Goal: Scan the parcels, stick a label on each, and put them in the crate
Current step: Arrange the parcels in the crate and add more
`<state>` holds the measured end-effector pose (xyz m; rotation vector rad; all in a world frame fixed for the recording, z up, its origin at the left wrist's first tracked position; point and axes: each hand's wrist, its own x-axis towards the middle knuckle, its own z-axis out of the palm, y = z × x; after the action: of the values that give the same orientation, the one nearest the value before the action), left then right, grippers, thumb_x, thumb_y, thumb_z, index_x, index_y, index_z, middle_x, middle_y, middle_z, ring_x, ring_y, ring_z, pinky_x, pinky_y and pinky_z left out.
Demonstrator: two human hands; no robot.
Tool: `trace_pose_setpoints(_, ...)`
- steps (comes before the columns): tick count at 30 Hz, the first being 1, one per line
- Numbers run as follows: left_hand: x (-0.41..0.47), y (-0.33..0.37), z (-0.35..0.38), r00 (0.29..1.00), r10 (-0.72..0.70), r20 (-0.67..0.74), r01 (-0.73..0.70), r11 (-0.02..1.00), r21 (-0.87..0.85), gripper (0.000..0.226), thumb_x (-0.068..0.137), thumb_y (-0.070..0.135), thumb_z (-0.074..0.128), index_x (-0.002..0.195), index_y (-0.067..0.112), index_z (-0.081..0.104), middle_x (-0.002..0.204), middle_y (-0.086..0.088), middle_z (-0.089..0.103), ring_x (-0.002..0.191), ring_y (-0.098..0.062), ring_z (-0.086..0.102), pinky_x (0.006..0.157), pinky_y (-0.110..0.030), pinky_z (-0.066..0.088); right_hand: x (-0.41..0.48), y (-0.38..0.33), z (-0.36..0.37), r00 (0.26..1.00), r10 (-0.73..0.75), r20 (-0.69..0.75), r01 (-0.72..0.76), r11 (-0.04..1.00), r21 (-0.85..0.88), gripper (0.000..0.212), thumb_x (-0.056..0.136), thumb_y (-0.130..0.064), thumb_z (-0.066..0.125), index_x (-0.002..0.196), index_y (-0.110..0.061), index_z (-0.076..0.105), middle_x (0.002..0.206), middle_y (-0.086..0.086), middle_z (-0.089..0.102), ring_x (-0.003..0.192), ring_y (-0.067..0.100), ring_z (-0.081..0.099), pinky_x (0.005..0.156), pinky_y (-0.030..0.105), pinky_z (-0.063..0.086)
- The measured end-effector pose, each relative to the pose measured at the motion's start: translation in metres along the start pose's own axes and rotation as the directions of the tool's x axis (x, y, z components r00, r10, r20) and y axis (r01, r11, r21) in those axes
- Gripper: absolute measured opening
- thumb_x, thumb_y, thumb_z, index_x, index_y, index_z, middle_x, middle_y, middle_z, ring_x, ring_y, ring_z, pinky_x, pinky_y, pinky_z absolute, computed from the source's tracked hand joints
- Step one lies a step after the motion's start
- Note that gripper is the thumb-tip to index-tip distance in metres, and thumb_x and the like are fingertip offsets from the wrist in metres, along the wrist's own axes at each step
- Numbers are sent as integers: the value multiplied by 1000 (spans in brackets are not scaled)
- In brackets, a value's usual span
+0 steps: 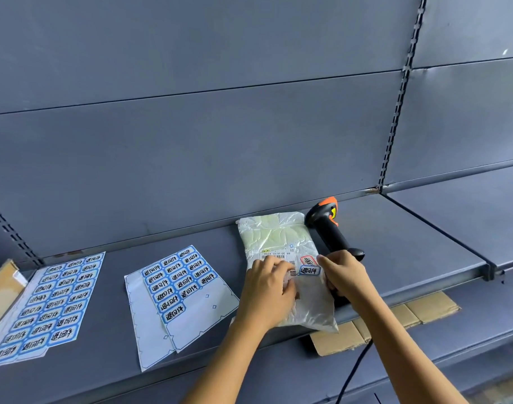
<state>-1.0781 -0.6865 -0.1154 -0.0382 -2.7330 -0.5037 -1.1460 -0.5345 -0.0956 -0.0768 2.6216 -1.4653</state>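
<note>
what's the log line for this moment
parcel: on shelf | blue label: on parcel | left hand: presses parcel | right hand: grips parcel edge | scanner: on shelf

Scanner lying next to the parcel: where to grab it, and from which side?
Take the scanner by its black handle, mid-length, from above and the right. It lies flat on the shelf with its orange head toward the back wall. The parcel crowds its left side, while the right side is open.
</note>
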Motion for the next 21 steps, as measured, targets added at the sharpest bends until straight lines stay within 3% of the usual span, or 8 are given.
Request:
trace_pose_setpoints(4, 0, -2, 2, 999, -32, -21, 31, 999, -44, 34, 86, 32, 42, 111, 18, 58, 113, 0, 54, 104, -22, 49, 92, -32, 41, -1, -3, -18, 938, 73, 339, -168, 951, 260, 20, 92, -22, 59, 77, -11, 54, 55, -1, 31, 43, 9, 24, 40, 18, 16)
trace_pose_setpoints(7, -1, -2, 3, 996, -54, -74, 48, 996, -78, 52, 77, 41, 25, 107, 16, 60, 108, -2, 54, 101, -24, 51, 91, -34, 43, -10, 0, -24, 847, 69, 528, -185, 968, 171, 32, 70, -35, 77, 91, -12, 66, 70, 9, 50, 55, 18, 38, 49, 22, 28)
trace_pose_setpoints(9, -2, -1, 4, 994, -66, -86, 58, 994, -88, 54, 76, 40, 23, 108, 15, 59, 108, -3, 54, 101, -24, 50, 92, -34, 43, -15, 0, -19, 845, 71, 530, -173, 974, 146, 40, 62, -37, 79, 98, -22, 68, 85, 13, 61, 73, 27, 49, 62, 31, 40)
trace_pose_setpoints(11, -3, -1, 4, 990, -82, -111, 68, 991, -119, 51, 79, 37, 26, 111, 13, 57, 111, -4, 54, 104, -23, 50, 93, -35, 43, -16, 1, -13, 879, 40, 476, -127, 980, 152, 34, 74, -25, 76, 106, -24, 63, 97, 13, 69, 83, 31, 63, 76, 42, 52)
trace_pose_setpoints(13, -4, 1, 1, 980, -127, -155, 91, 970, -225, 36, 85, 24, 40, 115, 12, 55, 113, -3, 53, 101, -19, 51, 93, -31, 43, -15, 1, -10, 898, 33, 439, -108, 983, 146, 33, 81, -16, 72, 110, -26, 59, 103, 8, 72, 95, 33, 69, 89, 51, 51)
trace_pose_setpoints(15, -5, 3, -5, 950, -219, -224, 116, 909, -400, 27, 86, 7, 50, 112, 12, 55, 110, 1, 53, 87, -8, 52, 83, -18, 42, -17, 0, -10, 902, 29, 432, -107, 982, 157, 34, 83, -12, 70, 109, -29, 59, 103, 6, 72, 101, 34, 67, 93, 56, 48)
trace_pose_setpoints(18, -8, -2, -16, 831, -461, -310, 168, 740, -651, 28, 84, -3, 51, 101, 19, 56, 99, 5, 58, 81, -3, 53, 68, -7, 39, -21, -3, -9, 904, -3, 427, -92, 975, 200, 36, 84, -8, 68, 110, -31, 58, 103, 2, 71, 100, 30, 68, 92, 57, 50)
trace_pose_setpoints(21, -13, -11, -19, 708, -639, -300, 182, 575, -798, 25, 87, -3, 50, 91, 19, 57, 89, 5, 62, 76, -3, 57, 67, -9, 42, -26, -3, -8, 907, -37, 419, -84, 961, 265, 39, 85, -3, 66, 114, -27, 57, 104, 1, 71, 97, 24, 69, 87, 48, 55)
